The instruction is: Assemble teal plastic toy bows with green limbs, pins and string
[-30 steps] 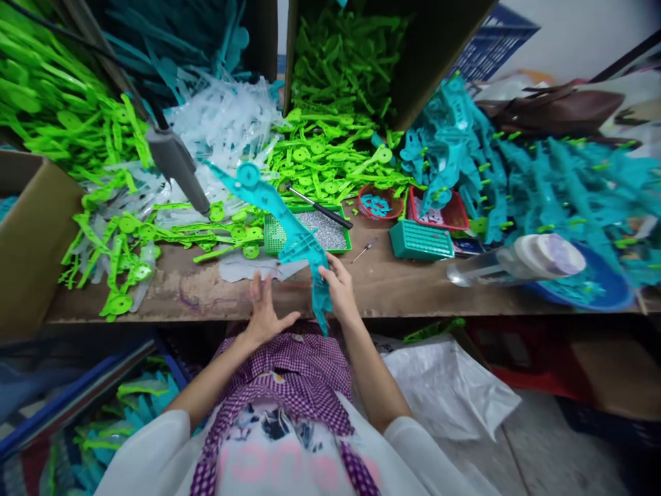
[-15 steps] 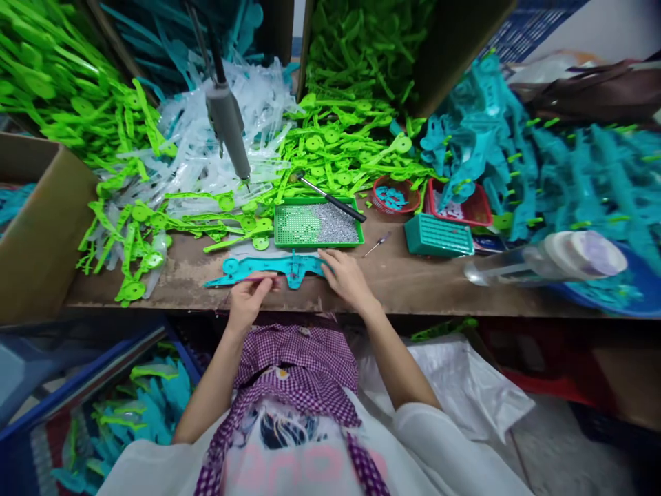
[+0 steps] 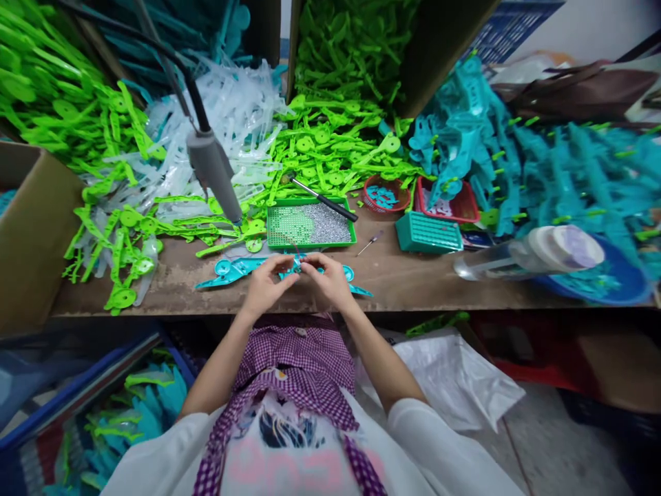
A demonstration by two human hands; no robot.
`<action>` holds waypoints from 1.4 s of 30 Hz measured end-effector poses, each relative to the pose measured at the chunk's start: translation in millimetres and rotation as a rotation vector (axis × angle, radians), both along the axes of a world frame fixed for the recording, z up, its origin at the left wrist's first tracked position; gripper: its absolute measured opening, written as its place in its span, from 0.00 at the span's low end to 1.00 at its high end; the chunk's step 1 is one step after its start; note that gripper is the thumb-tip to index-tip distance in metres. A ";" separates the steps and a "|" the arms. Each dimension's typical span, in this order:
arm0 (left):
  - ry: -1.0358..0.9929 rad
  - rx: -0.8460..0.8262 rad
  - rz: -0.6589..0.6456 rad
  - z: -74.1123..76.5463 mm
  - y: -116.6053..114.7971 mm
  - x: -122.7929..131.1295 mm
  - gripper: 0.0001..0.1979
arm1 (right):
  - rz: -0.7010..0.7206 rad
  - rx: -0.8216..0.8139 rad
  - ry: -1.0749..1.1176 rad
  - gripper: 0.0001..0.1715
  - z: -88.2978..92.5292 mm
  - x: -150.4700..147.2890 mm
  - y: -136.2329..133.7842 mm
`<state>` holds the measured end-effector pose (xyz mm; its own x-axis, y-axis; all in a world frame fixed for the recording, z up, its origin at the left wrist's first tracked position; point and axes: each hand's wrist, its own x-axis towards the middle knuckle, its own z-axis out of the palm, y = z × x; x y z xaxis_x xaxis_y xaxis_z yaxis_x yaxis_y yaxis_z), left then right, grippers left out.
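A long teal plastic piece (image 3: 235, 269) lies flat along the front of the bench, its middle mostly covered by my fingers. Over that middle, my left hand (image 3: 269, 281) is closed in a pinch from the left. My right hand (image 3: 329, 279) pinches from the other side, its fingertips almost meeting the left ones. A thin reddish strand rises from between the fingertips; what they grip is too small to make out. Just beyond my hands sits a green tray (image 3: 273, 241) of small metal pieces, with a black-handled hammer (image 3: 335, 207) across its edge.
An electric screwdriver (image 3: 214, 169) hangs at the left. Piles of lime-green parts (image 3: 341, 148), whitish parts (image 3: 232, 103) and teal parts (image 3: 465, 138) fill the back. At the right are a small screwdriver (image 3: 370, 242), a teal basket (image 3: 428, 234), red baskets and a clear bottle (image 3: 516, 255).
My hands have come together over the teal piece's middle; before, the left held a thin dark-pink item and the right rested on the piece's right part. The view has shifted slightly.
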<state>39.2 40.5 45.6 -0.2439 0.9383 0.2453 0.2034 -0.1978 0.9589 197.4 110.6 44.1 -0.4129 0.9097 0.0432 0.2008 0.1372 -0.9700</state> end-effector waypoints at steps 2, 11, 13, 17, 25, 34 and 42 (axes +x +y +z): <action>0.050 -0.024 0.014 -11.1 -5.8 7.4 0.12 | 0.007 -0.082 0.050 0.17 -2.3 0.3 0.5; 0.101 0.096 0.117 -20.1 -8.6 14.5 0.11 | 0.142 -0.412 0.220 0.19 3.3 -0.3 9.3; 0.124 0.115 0.127 -20.5 -8.1 15.6 0.11 | 0.170 -0.458 0.206 0.19 4.9 0.3 12.6; 0.203 0.138 0.100 -21.9 -6.2 13.1 0.09 | 0.227 -0.496 0.187 0.17 7.1 2.6 16.4; 0.275 0.086 -0.044 -31.1 -2.7 -4.7 0.16 | 0.286 -0.413 0.154 0.15 -5.1 -0.6 8.2; -0.523 -0.235 0.035 -24.5 -13.5 15.4 0.27 | 0.518 0.277 -0.260 0.01 21.7 30.3 9.0; -0.620 -0.197 0.110 -26.3 -8.9 2.4 0.20 | 0.452 0.156 -0.295 0.02 35.1 13.7 24.8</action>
<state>41.6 31.6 19.3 -0.3816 0.9129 -0.1450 -0.3895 -0.0165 0.9209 211.0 135.4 79.2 -0.7750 0.6318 -0.0132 0.3486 0.4100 -0.8429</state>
